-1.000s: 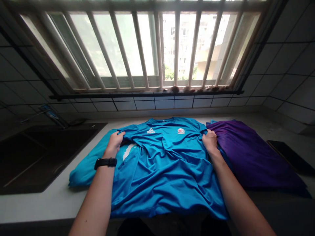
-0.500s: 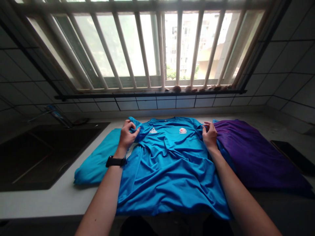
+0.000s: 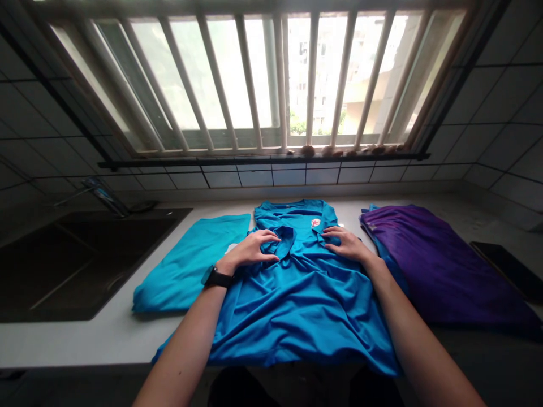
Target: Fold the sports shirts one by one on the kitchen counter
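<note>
A blue short-sleeved T-shirt [image 3: 297, 305] lies on the counter with its collar to the far side and its sides folded in over the chest. My left hand [image 3: 250, 250] spans the folded-in left sleeve [image 3: 278, 240], its fingers and thumb around the fold. My right hand [image 3: 344, 244] rests flat on the shirt's right side, fingers spread, touching the edge of the other folded-in sleeve [image 3: 328, 233]. A black watch band [image 3: 216, 277] circles my left wrist. The shirt's lower hem hangs near the counter's front edge.
A folded teal garment [image 3: 190, 265] lies left of the shirt, and a folded purple garment [image 3: 443, 265] lies right of it. A dark sink [image 3: 72, 265] with a tap [image 3: 104, 195] is at left, a flat black object [image 3: 503, 265] at far right, and a tiled wall and barred window [image 3: 280, 79] behind.
Both shirt sides are now folded inward over the chest, and my hands have moved toward the middle. The teal garment lies more exposed, no longer covered by the shirt's left side.
</note>
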Available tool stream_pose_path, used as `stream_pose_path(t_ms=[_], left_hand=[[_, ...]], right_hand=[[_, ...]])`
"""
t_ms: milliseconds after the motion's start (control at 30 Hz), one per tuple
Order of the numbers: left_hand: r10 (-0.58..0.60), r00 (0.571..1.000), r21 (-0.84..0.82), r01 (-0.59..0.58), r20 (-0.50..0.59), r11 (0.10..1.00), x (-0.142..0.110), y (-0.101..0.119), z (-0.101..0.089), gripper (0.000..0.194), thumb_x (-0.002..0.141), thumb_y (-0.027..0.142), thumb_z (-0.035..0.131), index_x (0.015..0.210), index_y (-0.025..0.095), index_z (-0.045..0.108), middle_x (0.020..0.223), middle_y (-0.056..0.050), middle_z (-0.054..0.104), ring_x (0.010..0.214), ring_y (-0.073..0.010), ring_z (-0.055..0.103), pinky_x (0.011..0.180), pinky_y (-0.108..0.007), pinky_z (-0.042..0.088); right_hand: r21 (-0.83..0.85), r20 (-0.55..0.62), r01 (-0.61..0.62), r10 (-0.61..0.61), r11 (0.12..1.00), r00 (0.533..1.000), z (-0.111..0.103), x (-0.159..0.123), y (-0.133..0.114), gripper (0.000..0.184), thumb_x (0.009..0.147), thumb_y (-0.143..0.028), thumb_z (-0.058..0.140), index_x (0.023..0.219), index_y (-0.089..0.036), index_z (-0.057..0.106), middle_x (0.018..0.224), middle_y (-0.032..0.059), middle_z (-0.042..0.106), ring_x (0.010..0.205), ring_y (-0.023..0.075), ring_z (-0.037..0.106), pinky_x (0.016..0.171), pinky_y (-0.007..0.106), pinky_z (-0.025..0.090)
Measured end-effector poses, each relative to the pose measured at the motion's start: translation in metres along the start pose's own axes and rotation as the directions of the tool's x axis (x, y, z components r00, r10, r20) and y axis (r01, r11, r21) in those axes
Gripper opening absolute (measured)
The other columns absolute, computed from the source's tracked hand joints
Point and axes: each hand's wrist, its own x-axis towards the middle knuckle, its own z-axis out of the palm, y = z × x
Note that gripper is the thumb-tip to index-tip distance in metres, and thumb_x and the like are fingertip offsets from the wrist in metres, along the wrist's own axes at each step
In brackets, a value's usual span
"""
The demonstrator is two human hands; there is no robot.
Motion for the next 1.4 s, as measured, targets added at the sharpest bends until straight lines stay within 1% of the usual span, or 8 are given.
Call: stream_pose_path(t_ms=[267,367,500,767,1000,1167,1267,1400], left_hand=[[0.137,0.989,-0.143,-0.129,0.047,0.981,0.002,0.006,0.008,0.034,0.097,0.035,0.060,0.126,0.020,0.070,0.123,-0.011,0.074,0.115,-0.0236,0.069,0.104,-0.037,0.053],[0.119,0.991,-0.206,-0.103,0.066,0.973,0.002,0.012,0.009,0.035,0.097,0.036,0.059,0.127,0.020,0.069,0.126,-0.011,0.074,0.116,-0.0232,0.070,0.104,-0.036,0.054],[0.021,0.998,-0.049,-0.024,-0.059,0.998,0.005,0.008,0.015,0.056,0.093,0.050,0.065,0.140,0.020,0.063,0.153,-0.015,0.058,0.142,-0.0309,0.054,0.120,-0.046,0.043],[-0.059,0.995,0.087,0.052,0.078,0.995,0.016,-0.011,0.026,0.057,0.095,0.061,0.059,0.133,0.021,0.070,0.159,-0.014,0.053,0.151,-0.0334,0.043,0.124,-0.049,0.037],[-0.110,0.981,0.187,0.139,-0.160,0.972,-0.027,0.060,0.017,0.048,0.094,0.036,0.064,0.139,0.020,0.061,0.151,-0.015,0.057,0.133,-0.0305,0.061,0.114,-0.047,0.049],[0.077,0.993,0.108,-0.086,0.087,0.990,-0.094,0.127,0.039,0.044,0.107,0.042,0.046,0.147,0.028,0.058,0.155,-0.009,0.056,0.141,-0.0249,0.055,0.119,-0.041,0.045],[0.032,0.983,0.201,-0.068,0.179,0.977,-0.105,0.138,0.060,0.047,0.108,0.045,0.045,0.152,0.030,0.054,0.166,-0.007,0.043,0.155,-0.0313,0.036,0.128,-0.055,0.029],[0.003,0.987,0.230,-0.040,0.161,0.972,-0.103,0.136,0.069,0.046,0.107,0.041,0.047,0.151,0.029,0.055,0.166,-0.008,0.043,0.158,-0.0315,0.032,0.129,-0.059,0.025]], right_hand=[[0.090,0.175,0.000,-0.016,0.996,0.984,0.007,-0.001,0.001,0.041,0.091,-0.026,0.063,0.131,-0.026,0.074,0.146,0.0071,0.065,0.144,0.0316,0.053,0.126,0.055,0.035],[0.124,0.130,0.014,-0.030,0.992,0.991,0.009,0.000,-0.002,0.041,0.094,-0.019,0.056,0.130,-0.028,0.075,0.145,0.0043,0.067,0.143,0.0282,0.055,0.125,0.053,0.037],[0.024,0.048,-0.044,0.043,0.999,0.998,0.012,0.002,0.004,0.045,0.096,-0.025,0.058,0.140,-0.026,0.068,0.147,0.0082,0.065,0.143,0.0287,0.055,0.124,0.051,0.040],[-0.198,0.109,-0.195,0.219,0.961,0.970,0.019,0.005,0.010,0.044,0.102,-0.026,0.050,0.143,-0.027,0.065,0.154,0.0098,0.058,0.150,0.0311,0.046,0.124,0.061,0.033],[-0.350,0.086,-0.151,0.192,0.925,0.978,-0.017,-0.007,-0.050,0.051,0.102,-0.013,0.041,0.150,-0.016,0.056,0.161,0.0192,0.048,0.153,0.0360,0.040,0.123,0.069,0.023],[-0.207,0.302,0.066,0.000,0.976,0.953,-0.009,-0.066,-0.102,0.055,0.109,-0.045,0.037,0.162,-0.032,0.042,0.170,0.0054,0.037,0.158,0.0282,0.030,0.128,0.056,0.026],[-0.275,0.460,-0.001,0.133,0.961,0.878,0.010,-0.077,-0.104,0.059,0.108,-0.053,0.033,0.164,-0.034,0.036,0.173,0.0037,0.029,0.161,0.0309,0.021,0.127,0.063,0.020],[-0.372,0.422,-0.137,0.299,0.918,0.856,0.010,-0.044,-0.085,0.057,0.109,-0.046,0.034,0.162,-0.028,0.042,0.172,0.0071,0.032,0.159,0.0307,0.027,0.127,0.060,0.023]])
